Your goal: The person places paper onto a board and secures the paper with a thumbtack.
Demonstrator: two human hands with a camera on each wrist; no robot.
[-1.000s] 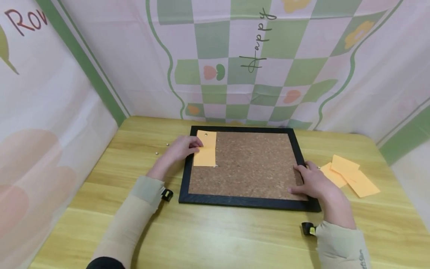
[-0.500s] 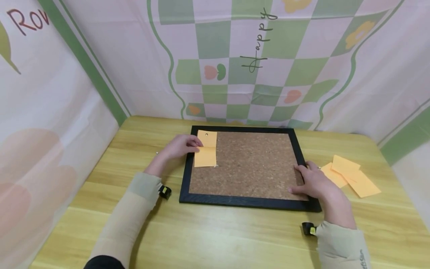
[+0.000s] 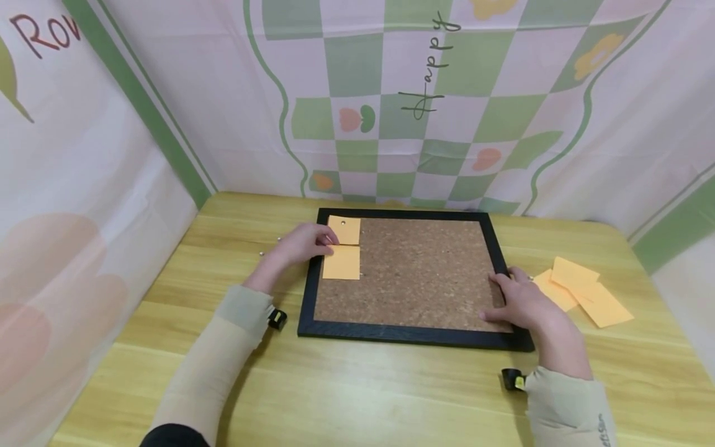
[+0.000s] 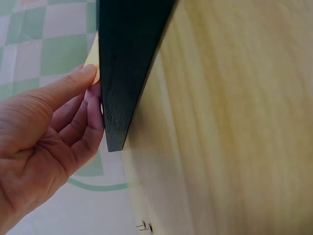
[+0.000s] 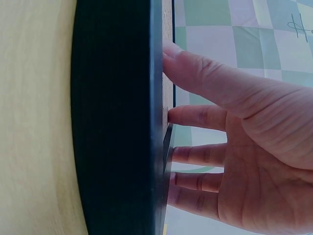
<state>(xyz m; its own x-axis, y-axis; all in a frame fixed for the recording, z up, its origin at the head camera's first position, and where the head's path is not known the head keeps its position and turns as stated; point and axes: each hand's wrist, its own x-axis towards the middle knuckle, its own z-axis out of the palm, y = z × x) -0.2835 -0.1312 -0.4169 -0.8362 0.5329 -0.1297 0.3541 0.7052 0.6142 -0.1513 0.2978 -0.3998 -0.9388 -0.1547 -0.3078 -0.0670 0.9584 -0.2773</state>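
Observation:
In the head view a cork board (image 3: 419,279) with a black frame lies on the table. An upper orange paper note (image 3: 352,231) sits at its top left corner, with a small silver pin (image 3: 343,223) in it. Just below lies a lower orange note (image 3: 345,266). My left hand (image 3: 301,244) pinches this lower note near its upper left edge; the left wrist view shows thumb and fingers (image 4: 88,73) meeting on pale paper. My right hand (image 3: 522,303) rests on the board's right side, fingers extended against the frame (image 5: 117,122) and thumb over the cork.
Several loose orange notes (image 3: 600,304) overlap on the table (image 3: 357,397) right of the board. A small silver pin (image 3: 261,253) lies left of the board, and pins (image 4: 144,226) show in the left wrist view. A printed cloth (image 3: 357,74) hangs behind.
The lower note has shifted slightly downward and sits straighter, with a thin dark line between it and the upper note. My left hand moved only slightly; my right hand has stayed put.

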